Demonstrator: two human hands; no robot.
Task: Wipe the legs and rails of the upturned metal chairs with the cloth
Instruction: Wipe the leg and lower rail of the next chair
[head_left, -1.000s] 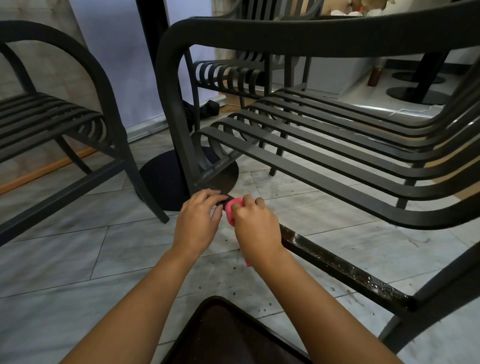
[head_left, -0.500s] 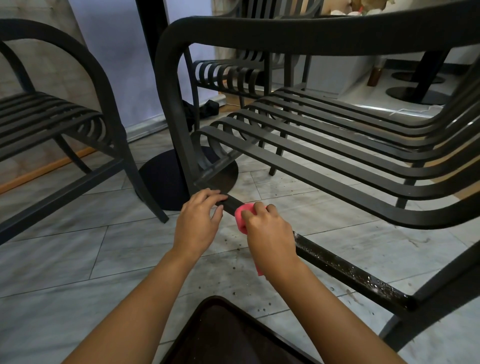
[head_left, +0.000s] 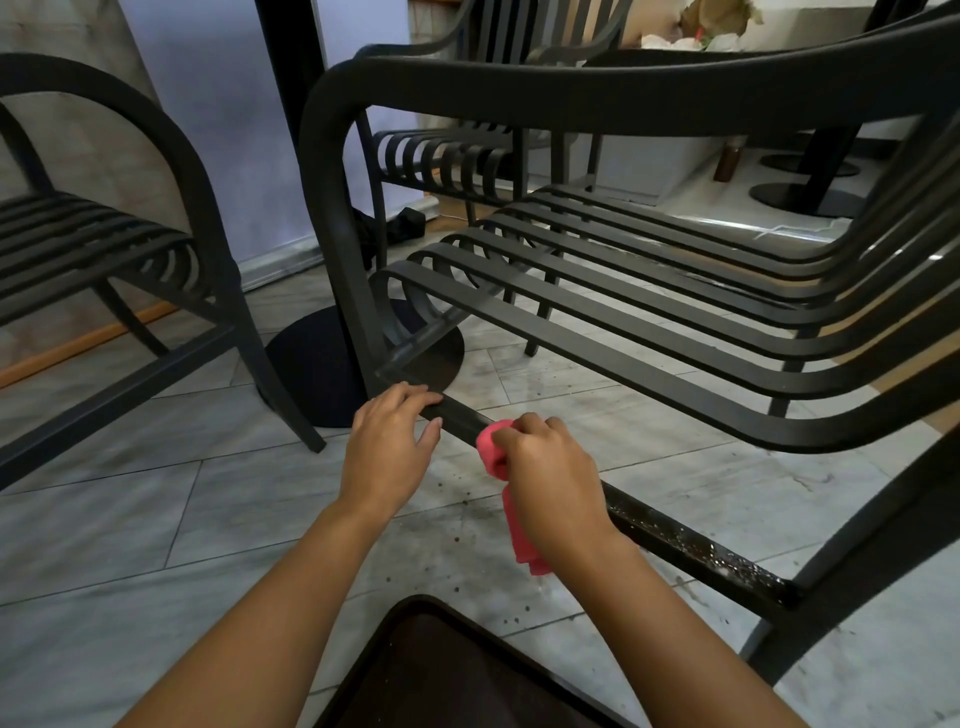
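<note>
A dark metal slatted chair (head_left: 649, 98) stands in front of me, its low side rail (head_left: 691, 545) running from centre to lower right, speckled with wet spots. My right hand (head_left: 550, 478) grips a pink cloth (head_left: 493, 441) wrapped round that rail, with a tail of cloth hanging below my wrist. My left hand (head_left: 389, 447) holds the rail's left end near the front leg (head_left: 337, 270), fingers curled over the top.
A second dark chair (head_left: 130, 249) stands at the left, a third (head_left: 457, 161) behind. A table post on a round black base (head_left: 311, 364) rises behind the leg. A dark tray-like edge (head_left: 441, 670) lies at the bottom. Grey tiled floor (head_left: 156, 519) has dark specks.
My right hand has slid the pink cloth along the rail to the right, away from the left hand. The left hand has stayed at the rail's end.
</note>
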